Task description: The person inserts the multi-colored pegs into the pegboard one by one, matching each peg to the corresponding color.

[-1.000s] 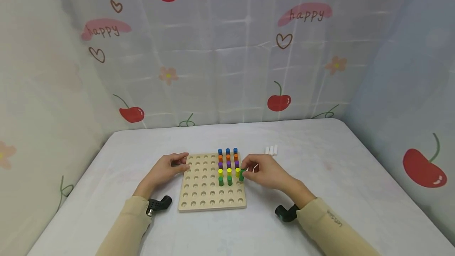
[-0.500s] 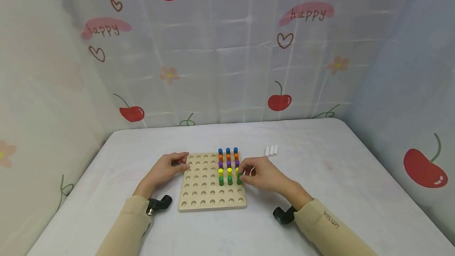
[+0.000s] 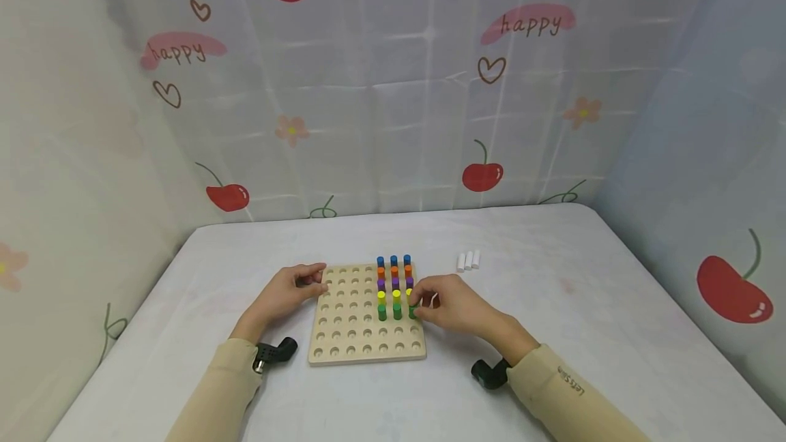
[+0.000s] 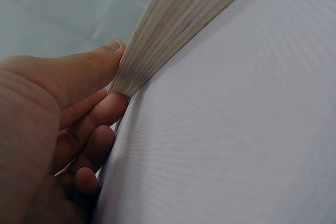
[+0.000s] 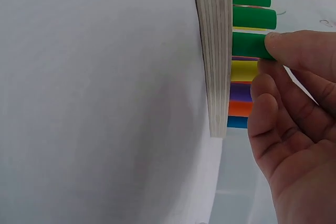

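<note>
A wooden pegboard (image 3: 344,359) with rows of round holes lies on the table. My left hand (image 3: 288,295) holds its left edge; in the left wrist view the thumb (image 4: 105,59) and index finger meet at the board's corner. My right hand (image 3: 457,302) pinches the top of a green peg (image 5: 249,44), which stands in the board at the right end of the green row. Two more green pegs (image 3: 397,312) stand beside it. Behind them run rows of yellow pegs (image 3: 396,296), purple pegs (image 3: 396,284), orange pegs (image 3: 394,272) and blue pegs (image 3: 394,260), the yellow row partly hidden by my fingers.
Three white pegs (image 3: 469,261) lie on the white tablecloth (image 3: 540,278) behind my right hand. A printed curtain (image 3: 393,128) hangs behind the table. Each wrist wears a small black camera, one (image 3: 276,351) on the left and one (image 3: 491,372) on the right.
My right hand has moved slightly left and nearer to me, bringing the green peg from above the board's right edge down into the green row. The left hand stays still.
</note>
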Demonstrator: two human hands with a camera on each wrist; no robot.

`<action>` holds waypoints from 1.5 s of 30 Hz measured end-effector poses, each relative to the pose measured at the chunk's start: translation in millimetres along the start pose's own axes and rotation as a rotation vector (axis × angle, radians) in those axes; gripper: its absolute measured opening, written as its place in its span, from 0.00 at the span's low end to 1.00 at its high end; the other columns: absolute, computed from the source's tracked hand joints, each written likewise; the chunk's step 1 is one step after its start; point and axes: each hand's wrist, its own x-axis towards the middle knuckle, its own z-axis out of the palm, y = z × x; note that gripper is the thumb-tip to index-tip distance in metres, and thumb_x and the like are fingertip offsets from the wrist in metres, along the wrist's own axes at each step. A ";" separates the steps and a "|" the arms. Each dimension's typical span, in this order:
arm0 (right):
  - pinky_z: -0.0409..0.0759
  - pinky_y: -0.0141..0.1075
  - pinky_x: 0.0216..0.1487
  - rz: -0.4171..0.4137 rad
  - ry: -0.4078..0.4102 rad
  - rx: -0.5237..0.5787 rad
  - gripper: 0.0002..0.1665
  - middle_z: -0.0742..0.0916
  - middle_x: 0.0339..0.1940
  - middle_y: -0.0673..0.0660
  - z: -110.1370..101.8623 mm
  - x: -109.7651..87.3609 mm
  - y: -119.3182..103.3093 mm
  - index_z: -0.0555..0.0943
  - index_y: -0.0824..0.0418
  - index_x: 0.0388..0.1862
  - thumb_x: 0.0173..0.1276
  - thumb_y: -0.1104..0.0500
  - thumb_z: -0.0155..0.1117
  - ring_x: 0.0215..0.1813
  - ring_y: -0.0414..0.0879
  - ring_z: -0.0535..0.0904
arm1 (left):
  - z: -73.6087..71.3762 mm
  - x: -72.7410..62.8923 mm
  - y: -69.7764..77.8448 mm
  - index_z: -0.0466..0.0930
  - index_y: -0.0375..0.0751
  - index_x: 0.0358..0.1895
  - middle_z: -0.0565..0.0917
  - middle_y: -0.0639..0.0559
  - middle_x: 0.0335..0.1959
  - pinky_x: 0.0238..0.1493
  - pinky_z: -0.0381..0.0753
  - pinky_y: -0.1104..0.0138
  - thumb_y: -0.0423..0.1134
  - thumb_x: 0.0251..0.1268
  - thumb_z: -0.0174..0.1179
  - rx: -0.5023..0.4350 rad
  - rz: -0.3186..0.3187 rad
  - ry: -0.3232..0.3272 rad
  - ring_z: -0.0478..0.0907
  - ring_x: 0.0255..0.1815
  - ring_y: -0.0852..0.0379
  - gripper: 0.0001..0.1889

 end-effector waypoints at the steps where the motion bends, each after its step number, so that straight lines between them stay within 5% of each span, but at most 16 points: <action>1: 0.78 0.33 0.37 -0.005 -0.001 -0.001 0.07 0.83 0.33 0.43 0.0 0.0 0.6 0.86 0.49 0.39 0.67 0.62 0.73 0.38 0.42 0.77 | 0.0 0.2 0.4 0.79 0.44 0.69 0.83 0.53 0.44 0.56 0.72 0.57 0.47 0.66 0.71 -0.002 -0.002 0.000 0.74 0.48 0.53 0.29; 18: 0.79 0.34 0.40 -0.018 0.025 -0.009 0.06 0.85 0.35 0.43 -13.7 0.2 10.1 0.87 0.49 0.43 0.68 0.57 0.73 0.40 0.42 0.78 | 0.4 3.3 -0.2 0.79 0.44 0.69 0.83 0.52 0.45 0.55 0.73 0.59 0.47 0.66 0.71 -0.015 -0.011 -0.002 0.75 0.48 0.53 0.29; 28: 0.80 0.38 0.45 0.103 0.121 0.028 0.08 0.86 0.41 0.47 -40.2 2.6 28.5 0.87 0.54 0.47 0.70 0.57 0.71 0.44 0.46 0.78 | 1.9 8.0 4.0 0.79 0.46 0.69 0.82 0.53 0.45 0.56 0.72 0.58 0.49 0.66 0.71 -0.009 -0.021 0.003 0.74 0.49 0.53 0.30; 45: 0.79 0.38 0.40 0.272 0.309 0.109 0.12 0.88 0.43 0.54 -59.2 16.0 70.8 0.86 0.55 0.50 0.74 0.52 0.67 0.42 0.48 0.81 | 0.8 -1.0 -1.6 0.79 0.44 0.69 0.84 0.55 0.45 0.58 0.73 0.58 0.48 0.67 0.71 0.026 0.016 0.009 0.76 0.49 0.55 0.29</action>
